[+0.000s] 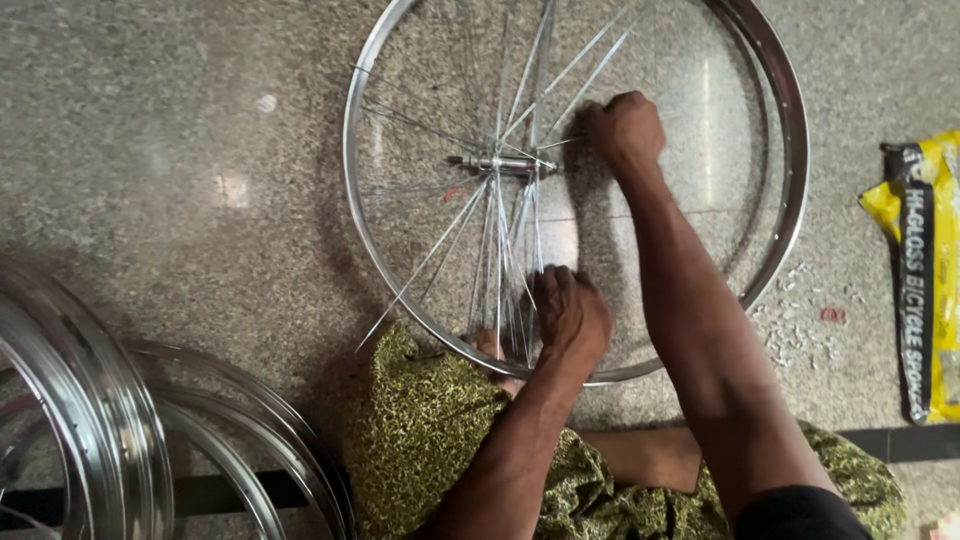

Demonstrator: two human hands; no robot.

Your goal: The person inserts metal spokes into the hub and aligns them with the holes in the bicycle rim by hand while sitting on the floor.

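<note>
From the head view, a bicycle wheel rim (790, 160) lies flat on the speckled floor (200, 150). The left hand (570, 315) has its fingers curled shut around a bunch of loose spokes (505, 270) just inside the near rim edge. The right hand (625, 128) is a closed fist just right of the hub (500, 163), probably pinching a spoke end, though the grip is hidden. More rims (90, 400) lie far left of the fingers, a yellow packet (925, 270) far right.
</note>
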